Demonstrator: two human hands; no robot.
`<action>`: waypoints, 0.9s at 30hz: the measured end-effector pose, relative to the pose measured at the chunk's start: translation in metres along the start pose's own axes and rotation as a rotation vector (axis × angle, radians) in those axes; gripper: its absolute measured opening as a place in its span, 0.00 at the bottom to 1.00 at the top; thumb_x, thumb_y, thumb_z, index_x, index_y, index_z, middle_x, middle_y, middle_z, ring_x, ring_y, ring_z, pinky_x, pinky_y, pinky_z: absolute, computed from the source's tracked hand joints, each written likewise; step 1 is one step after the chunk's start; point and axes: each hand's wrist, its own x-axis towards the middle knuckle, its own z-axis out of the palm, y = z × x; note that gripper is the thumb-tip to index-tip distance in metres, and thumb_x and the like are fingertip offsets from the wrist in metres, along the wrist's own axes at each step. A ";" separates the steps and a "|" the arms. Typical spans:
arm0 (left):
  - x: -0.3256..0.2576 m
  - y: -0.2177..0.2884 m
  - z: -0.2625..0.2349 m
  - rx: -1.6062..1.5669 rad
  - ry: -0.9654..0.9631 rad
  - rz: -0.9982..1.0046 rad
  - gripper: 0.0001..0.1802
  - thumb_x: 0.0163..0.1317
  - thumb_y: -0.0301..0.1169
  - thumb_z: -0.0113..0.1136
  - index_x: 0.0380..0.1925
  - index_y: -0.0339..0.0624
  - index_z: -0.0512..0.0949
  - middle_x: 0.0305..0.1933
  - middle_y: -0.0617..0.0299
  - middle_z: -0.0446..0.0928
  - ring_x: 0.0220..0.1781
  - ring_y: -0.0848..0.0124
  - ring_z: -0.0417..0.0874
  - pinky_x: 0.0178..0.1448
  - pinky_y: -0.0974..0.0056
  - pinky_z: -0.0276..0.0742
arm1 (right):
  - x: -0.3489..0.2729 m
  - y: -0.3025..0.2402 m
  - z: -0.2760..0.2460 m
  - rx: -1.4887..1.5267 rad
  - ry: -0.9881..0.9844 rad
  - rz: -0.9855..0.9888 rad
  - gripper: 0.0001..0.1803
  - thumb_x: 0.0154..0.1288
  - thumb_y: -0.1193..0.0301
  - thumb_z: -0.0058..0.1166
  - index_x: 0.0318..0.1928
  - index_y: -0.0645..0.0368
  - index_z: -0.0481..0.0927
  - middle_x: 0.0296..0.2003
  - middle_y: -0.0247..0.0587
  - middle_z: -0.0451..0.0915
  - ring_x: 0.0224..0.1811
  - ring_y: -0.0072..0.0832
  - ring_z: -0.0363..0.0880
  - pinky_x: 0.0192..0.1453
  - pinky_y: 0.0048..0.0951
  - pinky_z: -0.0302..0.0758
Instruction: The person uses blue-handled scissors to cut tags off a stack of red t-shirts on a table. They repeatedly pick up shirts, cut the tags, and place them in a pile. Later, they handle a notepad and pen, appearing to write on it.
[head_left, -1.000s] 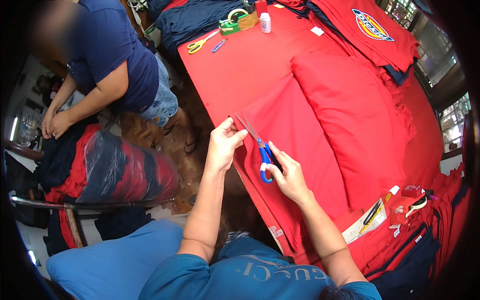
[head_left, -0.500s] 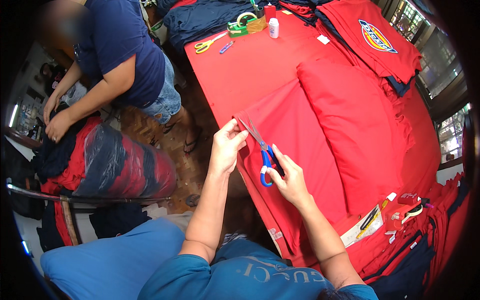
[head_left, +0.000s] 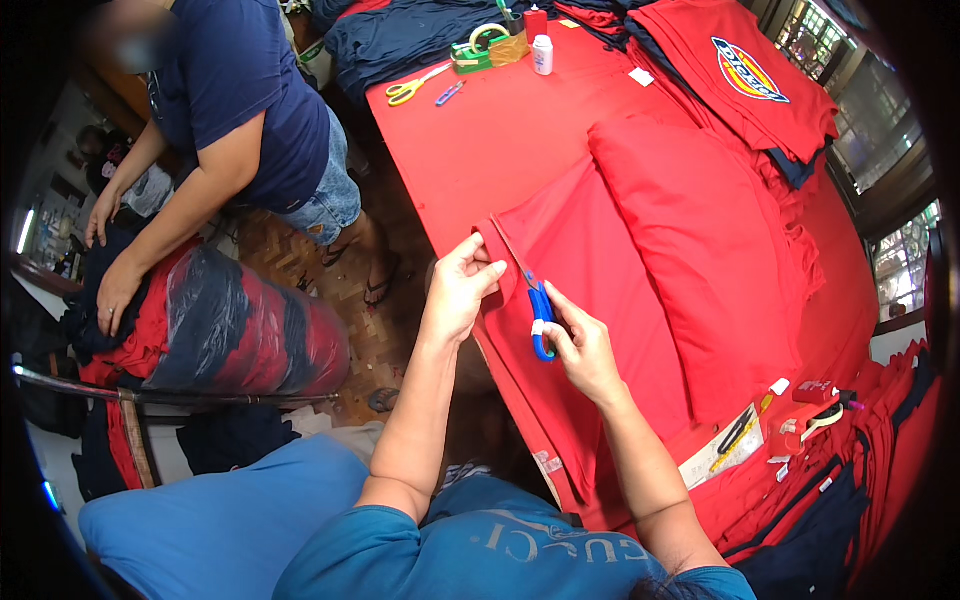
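Across the red worktop [head_left: 450, 130] lies red cloth [head_left: 610, 290]. Blue-handled scissors [head_left: 538, 305] sit at its left edge, long axis slanting, tips pointing away and leftward. The left hand [head_left: 458, 290] pinches that edge; the right hand [head_left: 584, 355] grips the handles.

Red garment [head_left: 775, 122]: white lettering on dark band, yellow-red emblem [head_left: 748, 70]
Teal shirt [head_left: 400, 560]: pale grey capitals, chest
White bottle [head_left: 543, 56]: markings too small
White sheet [head_left: 703, 466] on bench [head_left: 440, 150]: faint marks, illegible
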 end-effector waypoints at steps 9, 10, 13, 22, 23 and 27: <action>0.007 -0.002 0.006 -0.442 0.054 0.031 0.05 0.66 0.24 0.57 0.41 0.38 0.78 0.41 0.62 0.79 0.43 0.76 0.80 0.51 0.71 0.75 | -0.015 0.001 -0.015 -0.324 0.004 -0.148 0.28 0.65 0.77 0.55 0.66 0.61 0.67 0.34 0.50 0.79 0.30 0.39 0.78 0.37 0.34 0.76; 0.008 -0.007 0.004 -0.459 0.042 0.028 0.05 0.66 0.24 0.57 0.40 0.38 0.78 0.41 0.61 0.80 0.44 0.75 0.80 0.51 0.71 0.76 | -0.016 0.002 -0.017 -0.359 0.002 -0.156 0.29 0.64 0.76 0.56 0.66 0.61 0.67 0.34 0.49 0.78 0.30 0.40 0.78 0.36 0.34 0.76; 0.007 -0.019 0.001 -0.489 0.053 0.006 0.04 0.65 0.20 0.56 0.38 0.39 0.78 0.41 0.61 0.81 0.44 0.73 0.82 0.50 0.69 0.78 | -0.019 -0.006 -0.021 -0.401 0.022 -0.194 0.32 0.61 0.75 0.59 0.66 0.61 0.66 0.34 0.48 0.77 0.29 0.41 0.77 0.36 0.36 0.76; 0.002 -0.012 0.015 -0.366 -0.006 0.023 0.09 0.65 0.19 0.54 0.44 0.36 0.78 0.44 0.59 0.81 0.45 0.72 0.83 0.51 0.66 0.81 | -0.012 -0.007 -0.026 -0.435 0.035 -0.248 0.34 0.59 0.73 0.61 0.66 0.61 0.66 0.36 0.47 0.77 0.29 0.35 0.78 0.34 0.34 0.76; 0.001 -0.012 0.016 -0.346 -0.011 0.020 0.09 0.65 0.19 0.54 0.44 0.36 0.78 0.44 0.59 0.81 0.45 0.73 0.83 0.51 0.66 0.81 | -0.012 -0.009 -0.026 -0.417 0.030 -0.239 0.34 0.59 0.73 0.61 0.66 0.61 0.66 0.36 0.47 0.77 0.29 0.35 0.78 0.34 0.34 0.76; -0.003 -0.010 0.020 -0.304 -0.012 0.012 0.08 0.64 0.20 0.57 0.42 0.36 0.79 0.43 0.60 0.82 0.45 0.73 0.83 0.50 0.67 0.81 | -0.009 -0.015 -0.026 -0.364 0.022 -0.216 0.33 0.61 0.74 0.59 0.66 0.61 0.65 0.37 0.47 0.78 0.31 0.37 0.78 0.37 0.34 0.76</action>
